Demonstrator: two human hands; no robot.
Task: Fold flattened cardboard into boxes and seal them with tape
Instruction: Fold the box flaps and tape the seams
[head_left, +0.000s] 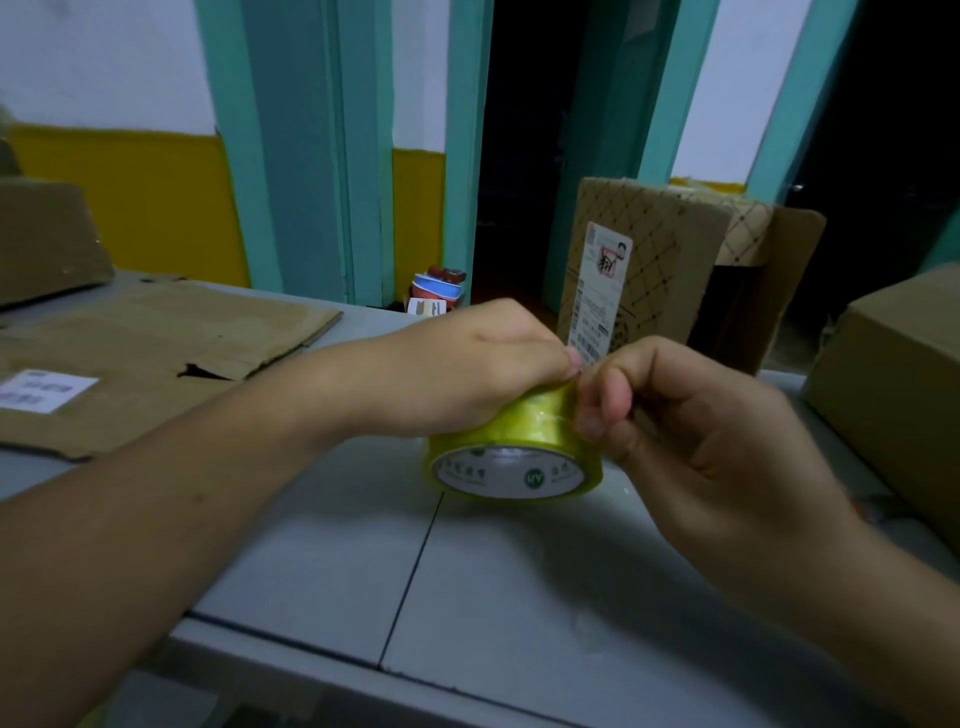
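The tape roll (511, 447) stands on the counter (519, 597), its hole facing the person. The left hand (467, 364) grips its top. The right hand (701, 431) is just right of it, and its fingers (597, 410) pinch the upper right side, probably looking for the loose end.

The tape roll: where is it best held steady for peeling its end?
Grip the tape roll over its curved top, from above and the left, as the left hand does. It is on edge, core facing the person, leaving the right side free for the right hand.
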